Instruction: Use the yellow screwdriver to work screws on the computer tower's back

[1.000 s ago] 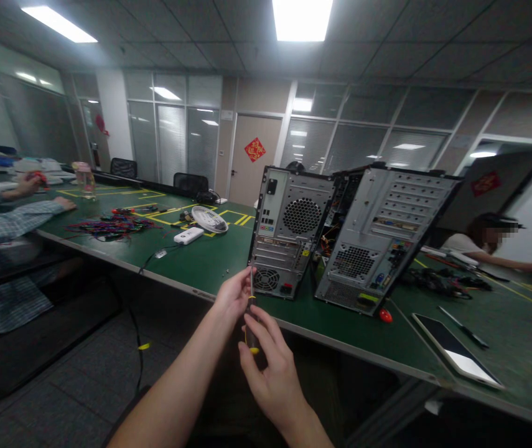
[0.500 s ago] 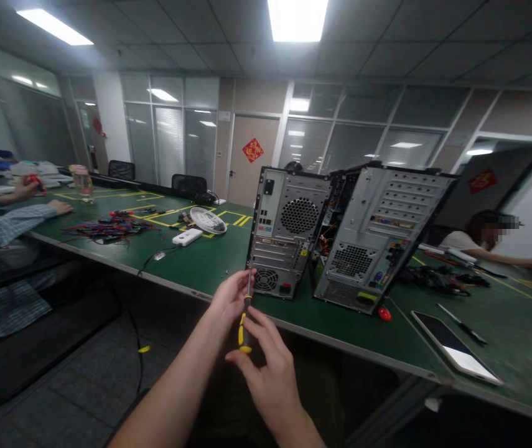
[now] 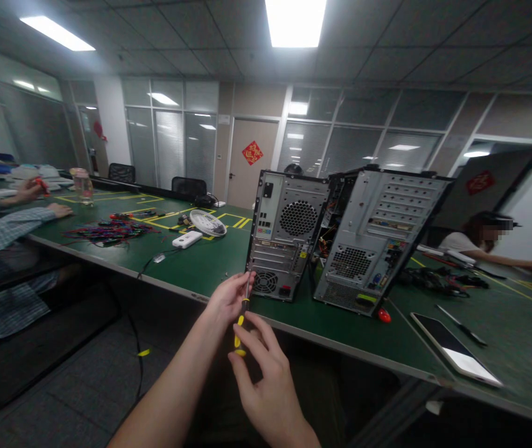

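A screwdriver [image 3: 239,336] with a black and yellow handle slants up to the lower left edge of a computer case [image 3: 272,246] standing on the table. With the fingertips of my left hand [image 3: 223,302] I pinch its metal shaft close to the case. My right hand [image 3: 270,376] curls loosely round the handle, thumb near its end and fingers along its side. The tip meets the case's lower edge, but my left fingers hide the exact contact. A second computer case [image 3: 363,230] stands tilted just to the right, its side open on inner wires.
On the green table [image 3: 210,264] lie a heap of cables [image 3: 111,230], a white device [image 3: 187,239] and a round white lid-like dish [image 3: 207,221]. To the right are a phone [image 3: 452,348], a pen-like tool [image 3: 462,325] and black cables [image 3: 443,280]. People sit at both sides.
My right fingers have shifted round the screwdriver handle, which has tilted slightly left at its lower end. My left hand keeps its pinch on the shaft.
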The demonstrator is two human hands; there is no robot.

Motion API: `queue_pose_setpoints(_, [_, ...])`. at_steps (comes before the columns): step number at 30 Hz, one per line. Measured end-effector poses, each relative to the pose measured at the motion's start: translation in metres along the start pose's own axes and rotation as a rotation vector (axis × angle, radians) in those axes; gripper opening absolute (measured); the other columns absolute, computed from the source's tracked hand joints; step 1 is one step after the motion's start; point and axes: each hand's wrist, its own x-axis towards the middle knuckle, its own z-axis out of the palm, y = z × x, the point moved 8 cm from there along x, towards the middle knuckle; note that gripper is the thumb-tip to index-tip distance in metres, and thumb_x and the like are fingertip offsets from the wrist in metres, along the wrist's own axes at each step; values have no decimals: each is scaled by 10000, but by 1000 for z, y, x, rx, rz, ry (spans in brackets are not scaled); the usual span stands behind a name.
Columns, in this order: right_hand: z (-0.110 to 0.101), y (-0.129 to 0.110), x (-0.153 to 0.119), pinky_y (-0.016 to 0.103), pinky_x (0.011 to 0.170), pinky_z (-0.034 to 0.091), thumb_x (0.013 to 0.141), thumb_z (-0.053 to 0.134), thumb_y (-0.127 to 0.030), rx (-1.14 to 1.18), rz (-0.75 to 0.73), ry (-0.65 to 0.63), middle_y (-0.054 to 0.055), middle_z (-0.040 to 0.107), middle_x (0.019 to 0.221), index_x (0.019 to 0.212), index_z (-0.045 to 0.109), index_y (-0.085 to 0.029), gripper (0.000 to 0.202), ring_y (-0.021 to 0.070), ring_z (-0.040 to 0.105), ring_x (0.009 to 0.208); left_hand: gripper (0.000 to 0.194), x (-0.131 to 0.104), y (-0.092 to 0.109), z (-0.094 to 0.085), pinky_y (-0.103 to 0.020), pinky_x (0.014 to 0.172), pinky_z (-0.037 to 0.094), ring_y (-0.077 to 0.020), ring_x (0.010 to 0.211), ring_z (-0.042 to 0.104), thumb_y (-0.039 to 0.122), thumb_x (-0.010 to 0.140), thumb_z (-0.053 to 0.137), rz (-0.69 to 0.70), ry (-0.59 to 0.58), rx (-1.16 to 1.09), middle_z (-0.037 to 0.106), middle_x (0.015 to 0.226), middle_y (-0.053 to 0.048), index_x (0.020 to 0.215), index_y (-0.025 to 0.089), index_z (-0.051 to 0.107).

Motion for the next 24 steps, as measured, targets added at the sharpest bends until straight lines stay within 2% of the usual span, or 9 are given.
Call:
queue_pose_setpoints(4, [-1,-1,-3,427,1083,510,920,585,-131,-6,-35,42,97,548,1448,1385,599,-287,491,267,563,1309,114,0,0,1,-136,551,557,-77,570,678,18,807,730,5,-16,-14,738,807,-77,874,89,670])
queue_pose_setpoints(13, [3,2,-5,424,1115,485,936,571,-125,-3,-51,13,95,528,1462,1398,579,-272,485,255,530,1340,113,-3,4,2,-138,548,543,-86,605,694,-12,880,611,70,7,25,749,827,-87,859,100,612])
queue_pose_setpoints(24, [-7,5,-2,395,1022,550,873,729,-219,-18,-64,192,141,629,1312,1240,636,-207,379,264,622,1217,89,1,7,5,-145,592,557,-91,644,702,7,863,647,135,-38,68,751,823,-85,857,95,649])
